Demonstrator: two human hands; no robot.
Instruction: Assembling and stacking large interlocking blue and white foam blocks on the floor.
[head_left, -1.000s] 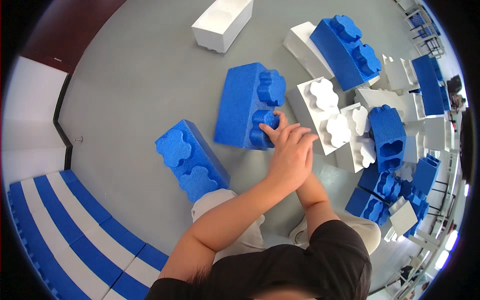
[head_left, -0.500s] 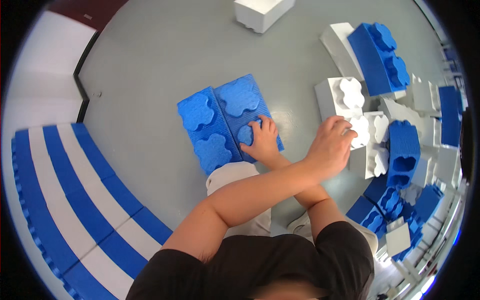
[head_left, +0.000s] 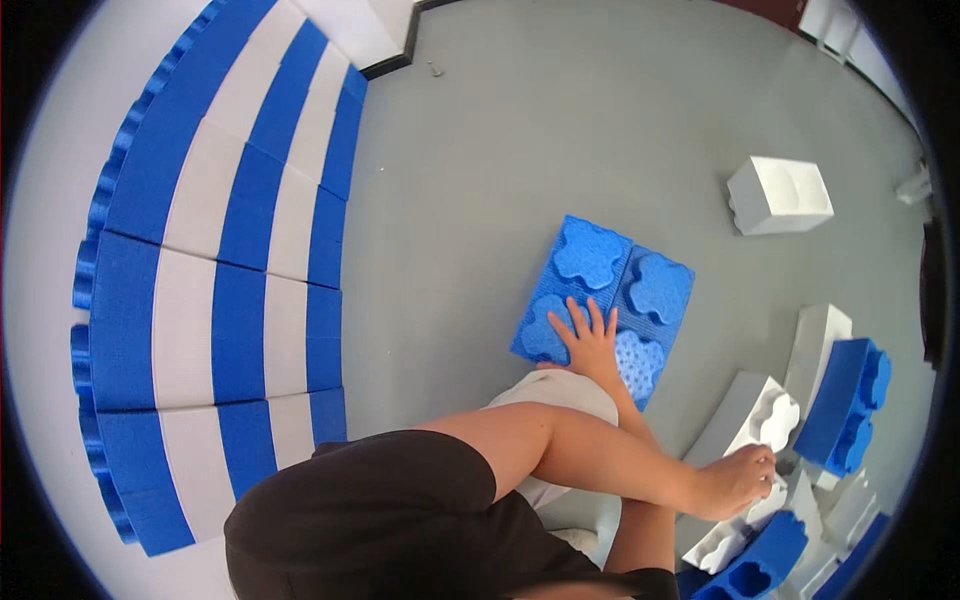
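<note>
My arms are crossed, the left forearm passing over the right. My left hand (head_left: 736, 483) has its fingers curled over a knob at the near end of a large white building block (head_left: 729, 418) on the right. My right hand (head_left: 592, 345) lies with spread fingers on two blue building blocks standing side by side on the floor. Its fingertips reach the near knob of the left blue block (head_left: 588, 256). On the right blue block (head_left: 660, 290), the near knob shows pale dots. A light trouser leg (head_left: 570, 392) is against their near side.
To the left stands a long wall of stacked blue and white blocks (head_left: 187, 330). A single white block (head_left: 785, 195) lies at the far right on the grey floor (head_left: 480, 150). More blocks crowd the lower right, among them a blue one (head_left: 838, 405) and a hollow-ended blue one (head_left: 757, 565).
The view has turned left, so everything sits further right. My right hand has slid left off the right blue block's near knob, fingers spreading. My left hand stays at the white block.
</note>
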